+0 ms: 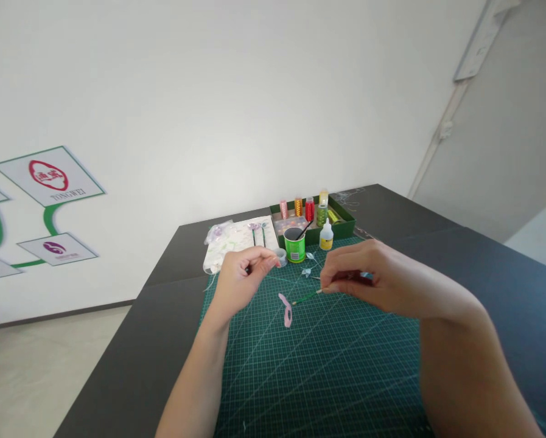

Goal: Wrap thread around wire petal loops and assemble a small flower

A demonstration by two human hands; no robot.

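My right hand (pixel 368 271) pinches the near end of a thin, green-wrapped flower stem (pixel 307 297). Two pale pink loop-shaped petals (pixel 287 313) stand at the stem's other end, pointing left over the mat. To the left, my left hand (pixel 249 274) is raised, thumb and forefinger pressed together in a pinch; whatever may lie between them is too small to make out. Just beyond its fingertips sits a clear round roll or small dish (pixel 280 257). Pale blue leaf-like pieces (pixel 306 272) lie on the mat between my hands.
A green cutting mat (pixel 300 377) covers part of the dark table (pixel 131 359). Toward the wall stand a green can (pixel 295 248) with a dark stick, a glue bottle (pixel 326 236), and a green box (pixel 346 230) with several thread spools. Finished-looking flowers (pixel 259 227) rest on a white pad (pixel 236 237).
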